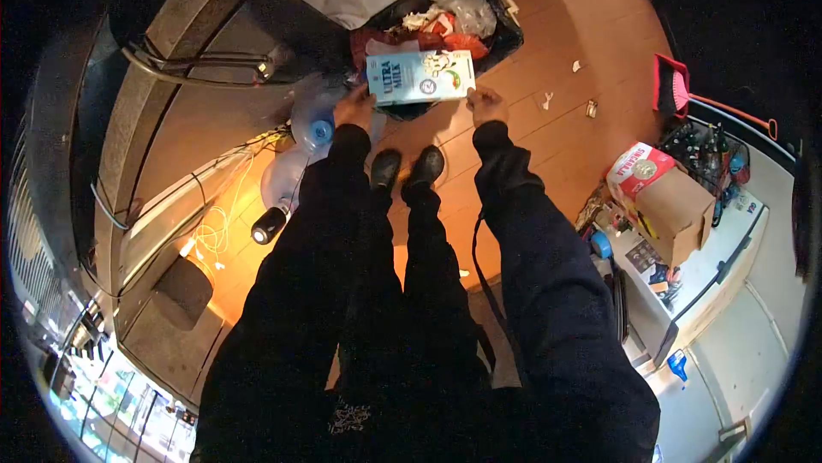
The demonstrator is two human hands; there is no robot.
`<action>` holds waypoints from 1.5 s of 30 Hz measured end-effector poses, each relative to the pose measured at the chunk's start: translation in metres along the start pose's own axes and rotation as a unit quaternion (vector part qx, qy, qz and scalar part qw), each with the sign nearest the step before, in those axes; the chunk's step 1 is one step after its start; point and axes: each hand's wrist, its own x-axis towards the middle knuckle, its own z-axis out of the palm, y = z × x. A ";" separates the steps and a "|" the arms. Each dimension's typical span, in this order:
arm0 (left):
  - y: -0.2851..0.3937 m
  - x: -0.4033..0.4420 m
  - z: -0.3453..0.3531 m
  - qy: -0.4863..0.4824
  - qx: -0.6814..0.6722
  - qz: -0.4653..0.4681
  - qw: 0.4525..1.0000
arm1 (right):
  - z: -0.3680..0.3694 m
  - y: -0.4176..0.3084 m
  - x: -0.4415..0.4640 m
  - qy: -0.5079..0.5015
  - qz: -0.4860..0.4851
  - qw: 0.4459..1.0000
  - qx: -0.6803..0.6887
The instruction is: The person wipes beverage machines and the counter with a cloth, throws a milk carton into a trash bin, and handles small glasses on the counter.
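Observation:
A light blue and white Ultra Milk carton is stretched between my two hands, its printed face turned up toward me. My left hand is closed on the carton's lower left corner. At the opposite end, my right hand pinches the lower right corner. Just beyond the carton, partly covered by it, sits a black trash bag spread open. Crumpled clear plastic and red wrappers lie inside it.
Large clear water bottles stand left of my feet, near a black cylindrical object and loose white cables. Litter dots the tiled floor. To the right are a dustpan and a cardboard box on a white cabinet.

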 end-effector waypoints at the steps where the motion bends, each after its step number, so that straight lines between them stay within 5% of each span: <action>1: 0.020 -0.005 -0.009 0.001 0.022 0.010 1.000 | 0.003 0.009 0.005 0.005 -0.012 0.998 0.054; 2: 0.027 -0.011 -0.012 -0.001 0.025 0.012 1.000 | 0.002 0.005 0.002 0.008 -0.010 0.998 0.056; 4: 0.045 -0.019 -0.021 0.030 0.015 0.040 0.999 | 0.001 -0.010 -0.003 -0.040 0.009 0.962 0.269; 5: 0.033 -0.017 -0.017 0.030 0.016 0.047 0.998 | 0.006 -0.011 -0.013 0.028 -0.052 0.998 0.027; 7: 0.010 -0.019 -0.009 0.058 -0.010 0.145 0.988 | -0.002 -0.019 -0.031 0.012 -0.034 0.999 0.021; 9: 0.008 -0.037 -0.010 -0.020 -0.223 0.104 0.969 | -0.014 -0.035 -0.064 -0.025 -0.010 0.997 0.071; 11: -0.007 -0.055 -0.020 -0.056 -0.217 0.224 0.949 | -0.026 -0.044 -0.101 -0.029 -0.001 0.992 0.120; 13: 0.019 -0.091 -0.038 -0.045 -0.047 0.167 0.984 | -0.041 -0.063 -0.142 -0.006 -0.058 0.994 0.097; 14: 0.031 -0.109 -0.049 -0.093 -0.110 0.120 0.982 | -0.054 -0.088 -0.167 0.006 -0.034 0.998 0.059; 15: 0.047 -0.128 -0.060 -0.144 -0.169 0.074 0.972 | -0.050 -0.064 -0.180 0.051 -0.031 0.977 0.204; 16: 0.074 -0.149 -0.071 -0.138 -0.120 0.111 0.977 | -0.069 -0.085 -0.205 0.022 -0.056 0.997 0.056; 17: 0.077 -0.163 -0.071 -0.173 -0.207 0.120 0.955 | -0.075 -0.095 -0.227 0.035 -0.051 0.984 0.167; 24: 0.142 -0.254 -0.060 -0.427 -0.147 0.143 0.881 | -0.129 -0.097 -0.369 0.237 -0.010 0.958 0.159; 26: 0.154 -0.274 -0.043 -0.479 -0.068 0.230 0.844 | -0.154 -0.118 -0.416 0.271 0.070 0.924 0.261; 30: 0.194 -0.334 -0.007 -0.590 0.057 0.315 0.741 | -0.175 -0.103 -0.495 0.443 0.031 0.835 0.324; 31: 0.199 -0.362 -0.001 -0.617 -0.009 0.277 0.736 | -0.173 -0.090 -0.511 0.485 0.005 0.798 0.358; 34: 0.210 -0.437 0.017 -0.672 0.081 0.364 0.640 | -0.184 -0.078 -0.581 0.558 0.047 0.745 0.362; 45: 0.090 -0.684 0.044 -0.881 0.151 0.306 0.327 | -0.150 -0.011 -0.775 0.796 0.065 0.462 0.385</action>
